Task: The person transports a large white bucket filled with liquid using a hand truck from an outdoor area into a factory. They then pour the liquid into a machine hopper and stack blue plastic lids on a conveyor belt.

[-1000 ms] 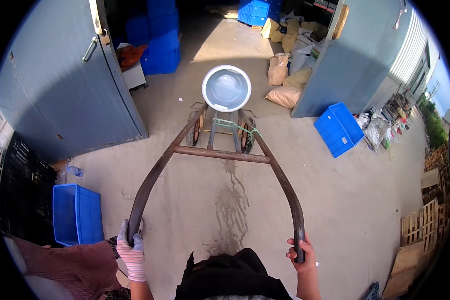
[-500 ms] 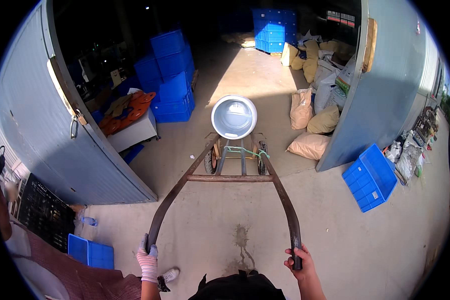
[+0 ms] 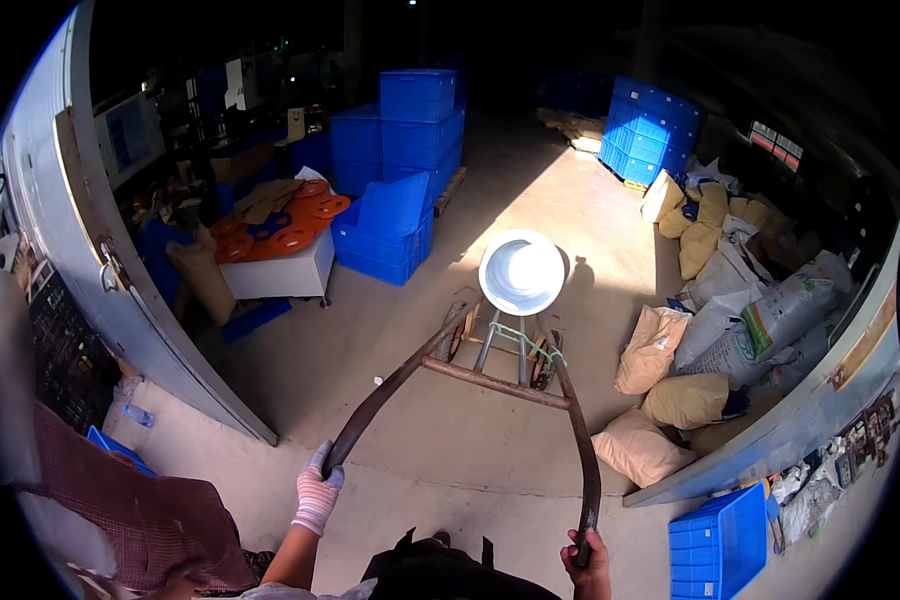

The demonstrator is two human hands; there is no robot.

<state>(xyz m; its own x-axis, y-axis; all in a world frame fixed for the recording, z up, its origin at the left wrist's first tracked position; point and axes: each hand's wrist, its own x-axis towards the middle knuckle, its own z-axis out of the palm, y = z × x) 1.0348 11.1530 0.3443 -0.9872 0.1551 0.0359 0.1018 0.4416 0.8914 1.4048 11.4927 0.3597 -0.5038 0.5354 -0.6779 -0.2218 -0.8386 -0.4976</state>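
Both my hands grip the curved brown metal handles of a two-wheeled hand cart (image 3: pixel 498 384). My left hand (image 3: pixel 318 488), in a pink-and-white striped glove, is wrapped round the left handle end. Bare, my right hand (image 3: pixel 588 558) closes round the right handle end. At the cart's far end sits a light-coloured round drum (image 3: pixel 521 272) with its hollow end facing me; sunlight brightens its inside. A green cord (image 3: pixel 530 342) is tied across the frame between the wheels, which are partly hidden by the handles.
Metal doors stand on the left (image 3: pixel 175 330) and right (image 3: pixel 820 400). Blue crates (image 3: pixel 415 130) and a white cabinet topped with orange discs (image 3: pixel 280 268) lie left. Filled sacks (image 3: pixel 645 445) line the right; a blue bin (image 3: pixel 715 540) is near. Someone in a maroon garment (image 3: pixel 130 500) stands at left.
The cart and I have moved forward into the doorway, and it now slants slightly to the left of its earlier heading. The drum's inside has come into sunlight. Both hands keep their hold.
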